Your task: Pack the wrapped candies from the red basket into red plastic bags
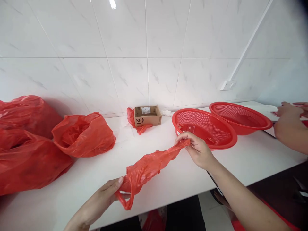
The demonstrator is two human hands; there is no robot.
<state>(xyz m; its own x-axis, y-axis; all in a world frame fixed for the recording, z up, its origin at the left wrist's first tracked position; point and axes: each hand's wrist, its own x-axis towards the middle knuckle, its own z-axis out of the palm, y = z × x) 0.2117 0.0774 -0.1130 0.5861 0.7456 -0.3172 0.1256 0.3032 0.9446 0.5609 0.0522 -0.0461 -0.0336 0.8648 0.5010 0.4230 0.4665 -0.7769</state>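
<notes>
While left hand grips red bag at near left, right hand pinches its far right end. Fingers narrow on both.

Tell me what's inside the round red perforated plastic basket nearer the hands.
Small red pieces show in the basket, too unclear to identify. Its near side and the right hand, gripping a crumpled red plastic bag, block part of the inside; anything there is hidden.
</notes>
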